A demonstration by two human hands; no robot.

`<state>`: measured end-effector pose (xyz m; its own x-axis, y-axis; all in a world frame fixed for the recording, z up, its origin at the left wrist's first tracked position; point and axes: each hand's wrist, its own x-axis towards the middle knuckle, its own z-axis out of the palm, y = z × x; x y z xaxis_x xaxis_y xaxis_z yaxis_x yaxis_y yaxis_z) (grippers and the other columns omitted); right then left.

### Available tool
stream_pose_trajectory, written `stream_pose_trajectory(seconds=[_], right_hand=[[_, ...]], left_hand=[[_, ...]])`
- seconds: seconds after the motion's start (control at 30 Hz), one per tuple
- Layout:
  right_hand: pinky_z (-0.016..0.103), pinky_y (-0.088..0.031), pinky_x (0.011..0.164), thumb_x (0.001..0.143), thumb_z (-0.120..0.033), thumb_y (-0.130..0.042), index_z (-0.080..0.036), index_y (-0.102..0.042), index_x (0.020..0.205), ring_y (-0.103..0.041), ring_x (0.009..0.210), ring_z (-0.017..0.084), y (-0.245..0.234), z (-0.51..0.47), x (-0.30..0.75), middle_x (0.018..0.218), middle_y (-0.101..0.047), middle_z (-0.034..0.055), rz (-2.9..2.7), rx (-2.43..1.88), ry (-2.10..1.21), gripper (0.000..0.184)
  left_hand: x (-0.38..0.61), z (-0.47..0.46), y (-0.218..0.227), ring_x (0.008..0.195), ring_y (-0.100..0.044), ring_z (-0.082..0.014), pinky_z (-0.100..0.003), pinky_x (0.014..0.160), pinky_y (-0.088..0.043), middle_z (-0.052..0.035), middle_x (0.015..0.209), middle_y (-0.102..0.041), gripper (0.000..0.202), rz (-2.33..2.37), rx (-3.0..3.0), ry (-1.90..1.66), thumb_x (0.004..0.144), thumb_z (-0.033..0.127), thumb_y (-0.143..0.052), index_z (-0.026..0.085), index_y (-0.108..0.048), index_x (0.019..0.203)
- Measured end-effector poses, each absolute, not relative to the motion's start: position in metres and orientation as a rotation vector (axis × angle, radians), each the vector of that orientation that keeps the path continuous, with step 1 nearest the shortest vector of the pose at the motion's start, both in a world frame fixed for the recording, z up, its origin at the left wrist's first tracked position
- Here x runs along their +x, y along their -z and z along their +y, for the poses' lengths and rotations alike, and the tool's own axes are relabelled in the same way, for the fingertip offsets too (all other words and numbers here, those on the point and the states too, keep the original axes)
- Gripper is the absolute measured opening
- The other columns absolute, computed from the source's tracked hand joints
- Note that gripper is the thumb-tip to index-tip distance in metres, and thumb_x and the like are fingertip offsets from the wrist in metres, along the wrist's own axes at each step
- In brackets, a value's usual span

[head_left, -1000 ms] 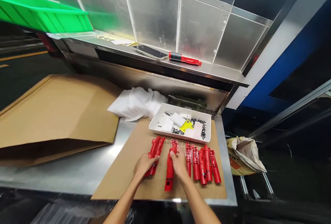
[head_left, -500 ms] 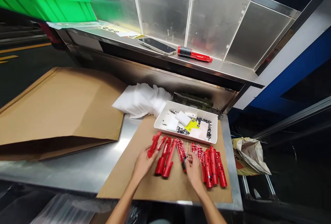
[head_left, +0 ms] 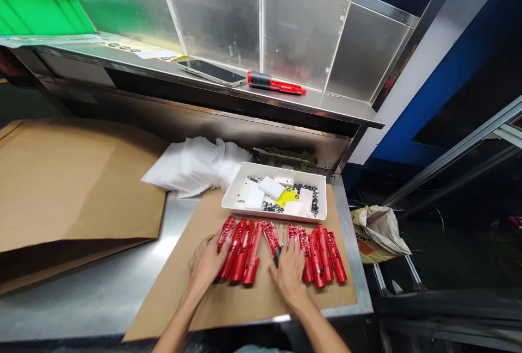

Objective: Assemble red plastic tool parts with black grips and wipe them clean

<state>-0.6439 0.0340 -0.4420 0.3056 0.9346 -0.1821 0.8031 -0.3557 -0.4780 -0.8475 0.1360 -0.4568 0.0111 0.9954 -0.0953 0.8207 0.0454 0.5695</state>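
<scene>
Red plastic housings point(head_left: 243, 258) lined up beneath the fingers
Left hand point(head_left: 207, 262) is laid open against them; right hand point(head_left: 290, 274) is curled at one, grip unclear.

Red plastic housing pcs point(head_left: 317, 255) in tight row, on cardboard point(head_left: 157, 315).
</scene>
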Motion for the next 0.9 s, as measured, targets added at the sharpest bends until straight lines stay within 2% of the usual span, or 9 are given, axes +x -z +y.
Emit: stream_pose_trajectory(seconds=[0.1, 0.23, 0.3, 0.4, 0.47, 0.6, 0.73, 0.8, 0.9], right_hand=[[0.053, -0.027, 0.114, 0.081, -0.023, -0.059, -0.005, -0.054, 0.133, -0.034, 0.140, 0.038, 0.442, 0.038, -0.644, 0.149, -0.040, 0.0223, -1.539, -2.335, -0.618, 0.056], [0.049, -0.045, 0.099, 0.088, -0.035, -0.048, -0.009, -0.069, 0.114, -0.049, 0.127, 0.038, 0.435, 0.031, -0.644, 0.132, -0.056, 0.0214, -1.457, -2.405, -0.579, 0.042], [0.050, -0.044, 0.100, 0.086, -0.036, -0.052, -0.011, -0.069, 0.114, -0.048, 0.128, 0.039, 0.434, 0.025, -0.649, 0.132, -0.057, 0.0203, -1.465, -2.409, -0.557, 0.041], [0.052, -0.033, 0.110, 0.083, -0.035, -0.060, -0.010, -0.066, 0.121, -0.039, 0.136, 0.040, 0.437, 0.016, -0.658, 0.142, -0.049, 0.0211, -1.512, -2.384, -0.528, 0.045], [0.054, -0.031, 0.111, 0.089, -0.034, -0.054, -0.011, -0.066, 0.121, -0.040, 0.135, 0.039, 0.439, 0.015, -0.660, 0.141, -0.050, 0.0206, -1.527, -2.359, -0.493, 0.042], [0.055, -0.035, 0.106, 0.095, -0.023, -0.038, -0.017, -0.069, 0.114, -0.048, 0.126, 0.037, 0.434, 0.020, -0.643, 0.131, -0.057, 0.0175, -1.487, -2.309, -0.363, 0.037], [0.050, -0.040, 0.100, 0.090, -0.016, -0.040, -0.019, -0.069, 0.106, -0.051, 0.118, 0.033, 0.425, 0.015, -0.610, 0.122, -0.058, 0.0146, -1.412, -2.243, -0.227, 0.033], [0.044, -0.044, 0.096, 0.088, -0.014, -0.042, -0.022, -0.068, 0.100, -0.054, 0.110, 0.028, 0.425, 0.001, -0.595, 0.115, -0.060, 0.0110, -1.378, -2.206, -0.177, 0.030], [0.040, -0.048, 0.089, 0.085, -0.013, -0.044, -0.024, -0.069, 0.091, -0.058, 0.101, 0.025, 0.431, -0.035, -0.575, 0.106, -0.061, 0.0085, -1.293, -2.192, -0.119, 0.027]], left_hand=[[-0.843, 0.118, 0.455, 0.124, -0.048, -0.0338, -0.053, 0.104, -0.039, -0.0211, 0.131, -0.050, 0.058, 1.823, 1.863, -0.654, 0.093, 0.048, -0.032, 0.009, -0.051, 0.132], [-0.836, 0.086, 0.465, 0.122, -0.050, -0.0297, -0.046, 0.106, -0.042, -0.0185, 0.127, -0.053, 0.063, 1.744, 1.902, -0.838, 0.091, 0.053, -0.030, 0.009, -0.051, 0.131], [-0.830, 0.072, 0.472, 0.126, -0.047, -0.0309, -0.049, 0.108, -0.040, -0.0189, 0.129, -0.052, 0.061, 1.724, 1.936, -0.897, 0.092, 0.052, -0.029, 0.010, -0.052, 0.131], [-0.819, 0.056, 0.481, 0.134, -0.039, -0.0334, -0.052, 0.110, -0.036, -0.0211, 0.134, -0.048, 0.058, 1.705, 2.014, -0.947, 0.093, 0.048, -0.029, 0.009, -0.054, 0.128], [-0.811, 0.047, 0.483, 0.140, -0.031, -0.0345, -0.053, 0.111, -0.033, -0.0233, 0.138, -0.045, 0.056, 1.714, 2.069, -0.946, 0.094, 0.046, -0.030, 0.008, -0.055, 0.127], [-0.794, 0.031, 0.476, 0.147, -0.011, -0.0344, -0.060, 0.113, -0.019, -0.0251, 0.148, -0.037, 0.052, 1.748, 2.193, -0.860, 0.094, 0.040, -0.035, 0.011, -0.053, 0.134], [-0.782, 0.018, 0.467, 0.148, -0.003, -0.0359, -0.065, 0.112, -0.002, -0.0290, 0.151, -0.032, 0.056, 1.671, 2.338, -0.802, 0.091, 0.041, -0.042, 0.008, -0.054, 0.133], [-0.781, 0.015, 0.464, 0.148, 0.001, -0.0379, -0.068, 0.110, 0.000, -0.0316, 0.150, -0.030, 0.057, 1.655, 2.396, -0.761, 0.090, 0.041, -0.042, 0.004, -0.055, 0.131], [-0.783, 0.015, 0.460, 0.148, 0.006, -0.0372, -0.069, 0.110, -0.007, -0.0306, 0.152, -0.025, 0.059, 1.705, 2.390, -0.766, 0.092, 0.043, -0.039, 0.005, -0.049, 0.137]])
